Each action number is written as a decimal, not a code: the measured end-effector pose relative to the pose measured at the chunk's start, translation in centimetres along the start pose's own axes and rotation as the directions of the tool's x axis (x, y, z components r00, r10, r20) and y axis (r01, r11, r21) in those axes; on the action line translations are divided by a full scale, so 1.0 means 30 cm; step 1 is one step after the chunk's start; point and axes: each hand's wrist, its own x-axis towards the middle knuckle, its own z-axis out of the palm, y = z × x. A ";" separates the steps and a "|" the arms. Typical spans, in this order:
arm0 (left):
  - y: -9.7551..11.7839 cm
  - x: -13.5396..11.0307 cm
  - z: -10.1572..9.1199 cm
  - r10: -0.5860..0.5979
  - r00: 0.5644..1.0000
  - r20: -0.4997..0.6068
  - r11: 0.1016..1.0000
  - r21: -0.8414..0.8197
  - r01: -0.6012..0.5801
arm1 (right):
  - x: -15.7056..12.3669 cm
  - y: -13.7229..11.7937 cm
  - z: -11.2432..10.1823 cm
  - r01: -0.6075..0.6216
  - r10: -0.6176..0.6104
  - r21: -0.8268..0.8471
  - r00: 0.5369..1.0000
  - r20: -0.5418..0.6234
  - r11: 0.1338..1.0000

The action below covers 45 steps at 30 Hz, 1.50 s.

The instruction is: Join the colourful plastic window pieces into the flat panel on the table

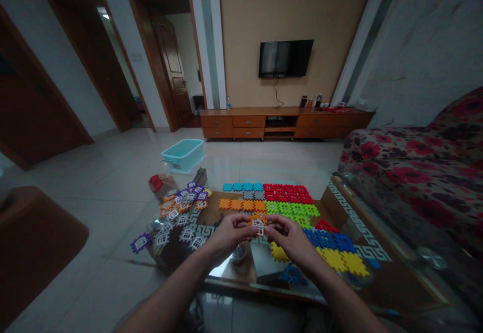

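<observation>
Head view: a person's left hand (231, 233) and right hand (287, 236) each pinch, nearly closed, opposite edges of one orange tile with a white window (258, 225), held above a glass table (262, 258). Loose white window pieces (182, 220) lie leftward; an orange tile row (236, 204) lies just beyond, red tiles (287, 192) farther right.

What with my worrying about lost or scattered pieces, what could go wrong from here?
The orange piece, pinched between the left hand and right hand, might slip, or its white window could come loose.
The right forearm passes close to the yellow pieces and might nudge them out of line.
The purple piece near the left side of the glass table could get knocked off.
</observation>
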 end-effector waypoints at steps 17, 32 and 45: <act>-0.001 0.017 0.001 0.099 0.987 -0.123 0.985 0.152 -0.080 | -0.014 -0.014 0.011 0.070 -0.070 -0.152 0.998 0.006 0.986; -0.016 0.077 -0.062 0.048 0.992 -0.116 0.954 0.298 -0.012 | -0.033 0.024 0.007 0.348 -0.404 -0.676 0.911 0.080 0.650; -0.039 0.175 -0.510 0.621 0.596 -0.509 0.200 0.838 0.507 | -0.031 0.022 0.001 0.322 -0.386 -0.689 0.920 0.066 0.650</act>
